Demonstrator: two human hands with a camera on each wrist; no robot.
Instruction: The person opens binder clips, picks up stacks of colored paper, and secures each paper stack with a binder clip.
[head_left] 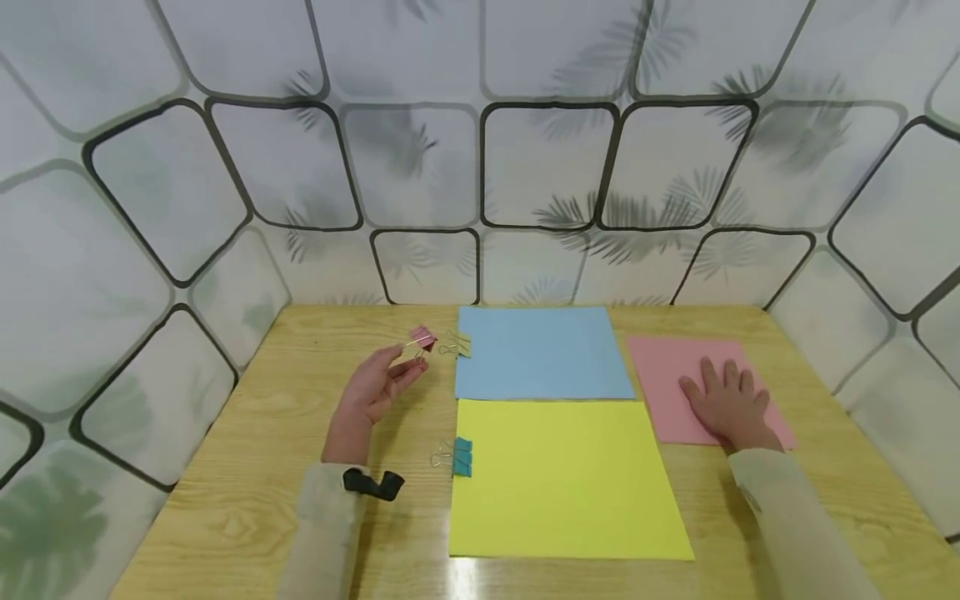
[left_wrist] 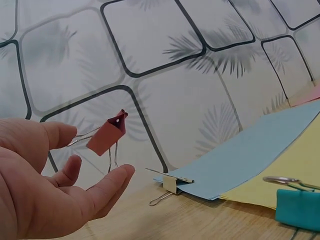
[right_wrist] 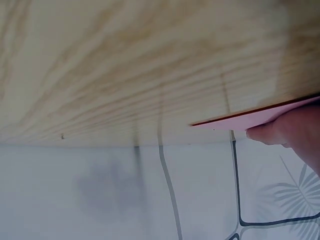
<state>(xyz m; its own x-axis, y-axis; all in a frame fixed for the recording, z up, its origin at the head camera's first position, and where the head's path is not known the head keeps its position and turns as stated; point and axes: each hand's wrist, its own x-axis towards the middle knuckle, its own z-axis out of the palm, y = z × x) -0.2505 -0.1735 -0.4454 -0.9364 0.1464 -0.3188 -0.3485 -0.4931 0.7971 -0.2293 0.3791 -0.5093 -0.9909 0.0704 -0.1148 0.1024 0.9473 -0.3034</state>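
Note:
Between thumb and fingers, my left hand (head_left: 375, 387) pinches a pink binder clip (head_left: 423, 337) by its wire handles, above the table. In the left wrist view the clip's body (left_wrist: 107, 136) hangs between the spread handles, its mouth pointing away from the palm. On the right, my right hand (head_left: 729, 404) rests with fingers spread on a stack of pink paper (head_left: 663, 375). Blue paper (head_left: 540, 354) lies beyond yellow paper (head_left: 562, 483) in the middle. A pale yellow binder clip (head_left: 463, 344) grips the blue paper's left edge, and a teal binder clip (head_left: 462, 457) grips the yellow paper's left edge.
All the paper lies on a wooden table (head_left: 247, 467). Patterned white walls (head_left: 420, 183) rise behind the table and along both sides. A black strap (head_left: 372, 483) is around my left sleeve.

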